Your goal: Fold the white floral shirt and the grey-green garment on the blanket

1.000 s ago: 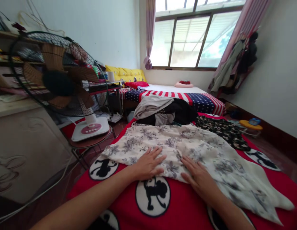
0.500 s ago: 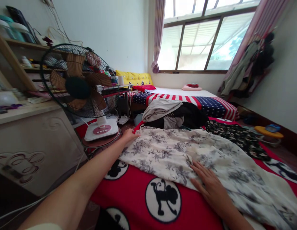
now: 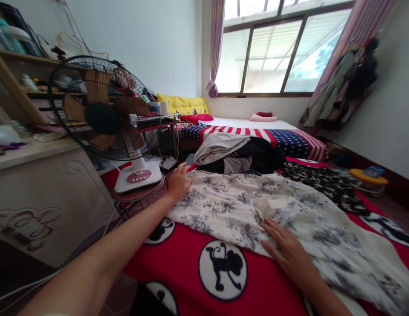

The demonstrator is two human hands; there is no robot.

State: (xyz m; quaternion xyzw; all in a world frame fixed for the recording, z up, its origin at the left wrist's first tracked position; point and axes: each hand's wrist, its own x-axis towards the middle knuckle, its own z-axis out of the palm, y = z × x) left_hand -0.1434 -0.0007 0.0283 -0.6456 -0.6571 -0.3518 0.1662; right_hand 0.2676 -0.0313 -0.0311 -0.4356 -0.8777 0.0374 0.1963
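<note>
A cream garment with grey flowers (image 3: pixel 224 197) lies spread over a red blanket (image 3: pixel 178 259) printed with black monkeys in white circles. What kind of garment it is, I cannot make out. At its far left edge is my left hand (image 3: pixel 179 182), fingers raised and apart, holding nothing. My right hand (image 3: pixel 288 245) rests flat on the cloth near its front edge, fingers stretched out. Behind the garment sits a heap of grey and black clothes (image 3: pixel 237 153). A black floral garment (image 3: pixel 323 184) lies flat at the right.
An electric fan (image 3: pixel 105 118) stands on a round stool at the left, beside a pale cabinet (image 3: pixel 49 193). Farther back is a bed with a flag-patterned cover (image 3: pixel 290 138). A yellow stool (image 3: pixel 369 176) stands at the right; clothes (image 3: pixel 342 87) hang by the window.
My left hand has lifted and its fingers have opened away from the garment's edge. My right hand stays flat in nearly the same place. The view has shifted slightly.
</note>
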